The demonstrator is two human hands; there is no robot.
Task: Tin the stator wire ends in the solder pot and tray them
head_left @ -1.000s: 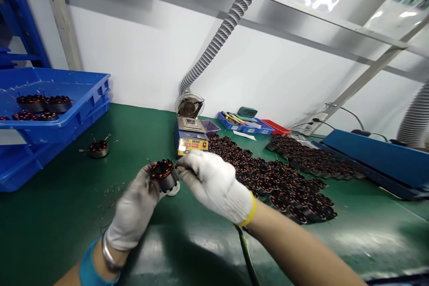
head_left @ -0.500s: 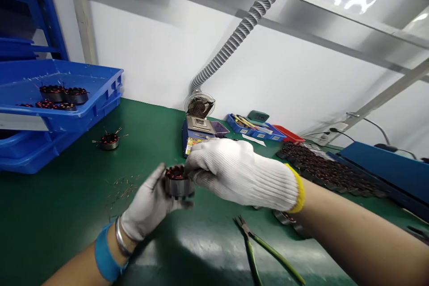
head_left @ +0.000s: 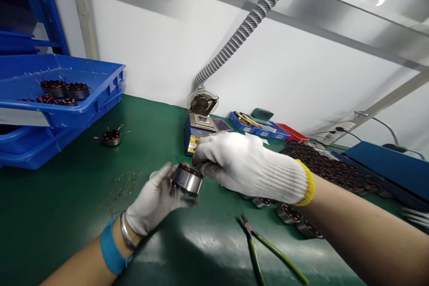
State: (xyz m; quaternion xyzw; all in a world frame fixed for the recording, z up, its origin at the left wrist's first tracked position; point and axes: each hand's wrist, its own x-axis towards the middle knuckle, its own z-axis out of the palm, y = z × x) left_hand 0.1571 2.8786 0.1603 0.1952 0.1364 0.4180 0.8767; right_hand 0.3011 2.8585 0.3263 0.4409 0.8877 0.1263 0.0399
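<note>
My left hand (head_left: pixel 156 199), in a white glove with darkened fingertips, grips a motor stator (head_left: pixel 187 180) by its side. The stator is a steel ring with copper windings and dark insulation, held tilted above the green table. My right hand (head_left: pixel 231 158), in a white knit glove with a yellow cuff, has its fingers closed at the stator's upper right edge. What lies between those fingertips is hidden. Below the right hand, pliers with green handles (head_left: pixel 253 237) lie with their jaws slightly apart. Another stator with wire ends sticking out (head_left: pixel 111 137) stands on the table to the left.
Clipped wire bits (head_left: pixel 124 187) lie left of my hands. Stacked blue trays (head_left: pixel 100 98) at left hold several stators. Behind my hands stands a small blue device (head_left: pixel 192 136) under a grey duct hose (head_left: pixel 246 27). Several stators (head_left: pixel 288 213) and a mass of dark parts (head_left: pixel 321 165) are at right.
The stator has tilted and shifted slightly right together with both hands. The view has moved a little, showing more of the stators under my right forearm.
</note>
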